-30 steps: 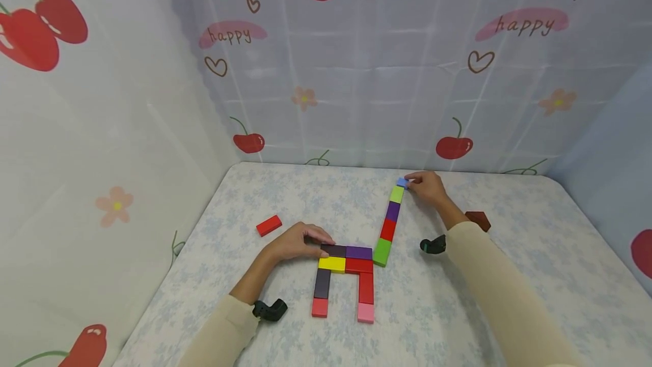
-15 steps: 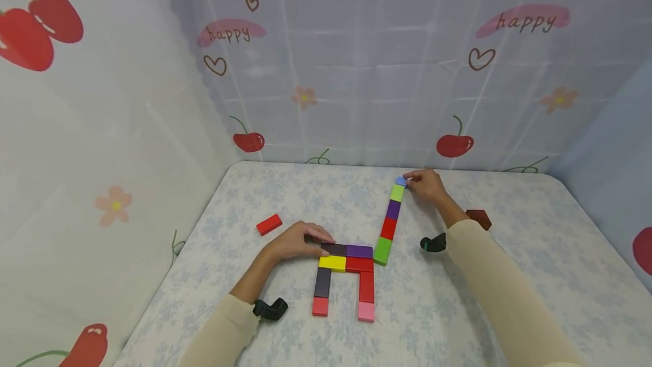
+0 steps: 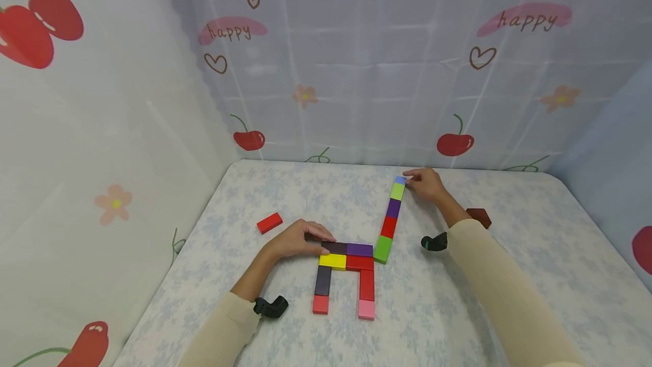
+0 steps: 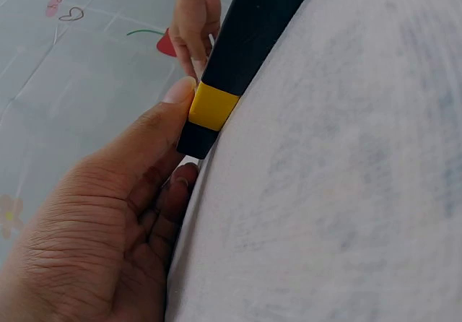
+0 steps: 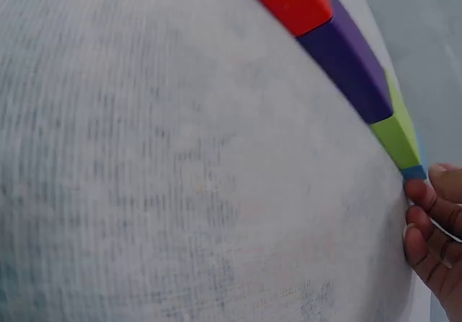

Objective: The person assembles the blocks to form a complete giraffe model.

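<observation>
In the head view, flat coloured blocks form a figure with two legs and a long slanting row. My left hand (image 3: 297,239) curls at the figure's left end, holding the black block (image 3: 333,248); its thumb lies by the corner of the yellow block (image 3: 333,261). At the row's far tip my right hand (image 3: 427,183) pinches the small blue block (image 3: 400,180). Below that come a light green block (image 3: 398,191), a purple block (image 3: 393,208), a red block (image 3: 389,227) and a green block (image 3: 383,249). The right wrist view shows fingertips at the blue block (image 5: 413,172).
A loose red block (image 3: 269,223) lies left of the figure. Beyond the right forearm is a brown block (image 3: 479,217), partly hidden by the sleeve. A printed curtain (image 3: 356,72) hangs just behind the table's far edge.
The blue block has shifted slightly left into line with the slanting row, the right hand moving with it. The left hand keeps its place.
</observation>
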A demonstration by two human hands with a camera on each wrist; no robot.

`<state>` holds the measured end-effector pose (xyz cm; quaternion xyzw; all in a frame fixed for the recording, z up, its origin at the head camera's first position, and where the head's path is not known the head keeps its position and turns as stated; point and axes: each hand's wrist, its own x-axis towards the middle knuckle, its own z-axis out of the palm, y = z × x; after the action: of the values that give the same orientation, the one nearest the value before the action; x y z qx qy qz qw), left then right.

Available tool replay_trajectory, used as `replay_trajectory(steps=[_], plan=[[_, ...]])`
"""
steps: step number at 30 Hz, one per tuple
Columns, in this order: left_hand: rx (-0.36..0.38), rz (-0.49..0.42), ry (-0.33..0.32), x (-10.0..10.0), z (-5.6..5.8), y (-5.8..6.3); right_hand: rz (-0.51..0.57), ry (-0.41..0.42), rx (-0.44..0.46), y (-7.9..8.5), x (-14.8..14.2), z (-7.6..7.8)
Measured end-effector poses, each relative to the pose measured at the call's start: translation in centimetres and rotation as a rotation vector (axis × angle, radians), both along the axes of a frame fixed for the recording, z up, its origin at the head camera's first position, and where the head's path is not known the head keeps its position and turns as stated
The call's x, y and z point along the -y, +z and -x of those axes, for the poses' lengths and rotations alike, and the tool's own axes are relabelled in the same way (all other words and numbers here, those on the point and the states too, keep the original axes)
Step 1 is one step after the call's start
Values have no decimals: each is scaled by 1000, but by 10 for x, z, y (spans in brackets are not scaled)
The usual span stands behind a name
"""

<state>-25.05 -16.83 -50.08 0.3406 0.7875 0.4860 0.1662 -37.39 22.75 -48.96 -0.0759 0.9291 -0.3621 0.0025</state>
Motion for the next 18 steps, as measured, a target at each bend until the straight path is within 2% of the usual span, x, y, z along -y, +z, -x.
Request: replay_trajectory(steps=[6,11,18], plan=[[-4,25,6,1,8,-16,-43,51,-96,4,-7,-20],[-7,4,1,2,10,-19,-10,56,-195,16,-18,-47],[-12,-4,-5,3,10,-21,-28,38,-209,34,-49,-82]])
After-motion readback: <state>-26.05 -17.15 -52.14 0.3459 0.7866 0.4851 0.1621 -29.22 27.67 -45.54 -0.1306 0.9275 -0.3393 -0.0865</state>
